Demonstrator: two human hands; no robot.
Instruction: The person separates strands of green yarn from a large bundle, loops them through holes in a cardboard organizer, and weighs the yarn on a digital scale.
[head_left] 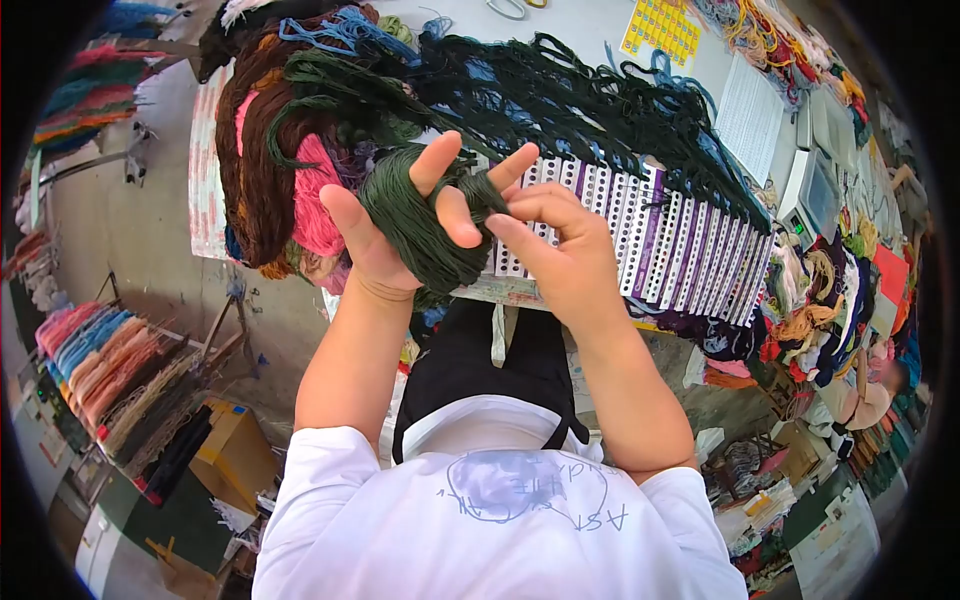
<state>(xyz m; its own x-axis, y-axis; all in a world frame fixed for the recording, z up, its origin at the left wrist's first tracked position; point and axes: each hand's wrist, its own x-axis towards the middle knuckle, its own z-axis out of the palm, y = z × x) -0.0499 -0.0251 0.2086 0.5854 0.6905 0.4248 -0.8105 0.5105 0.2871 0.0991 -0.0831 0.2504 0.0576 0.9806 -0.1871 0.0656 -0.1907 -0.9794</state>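
A thick skein of dark green yarn (pixel 425 215) is looped around my left hand (pixel 375 240), its fingers poking up through and beside the strands. My right hand (pixel 565 235) pinches part of the same yarn against the left fingertips, thumb and index finger together. Below and beyond my hands lies a row of white and purple cards with punched holes (pixel 690 235), side by side along the table edge. Dark green and blue yarn strands (pixel 560 95) spread across the far side of the cards.
Brown yarn hanks (pixel 262 170) and a pink hank (pixel 320 195) are piled at the table's left end. A yellow chart (pixel 662 32), a white sheet (pixel 750 105) and a scale (pixel 810 200) are farther back. Racks of coloured yarn (pixel 110 370) stand left; another person (pixel 862 400) is at right.
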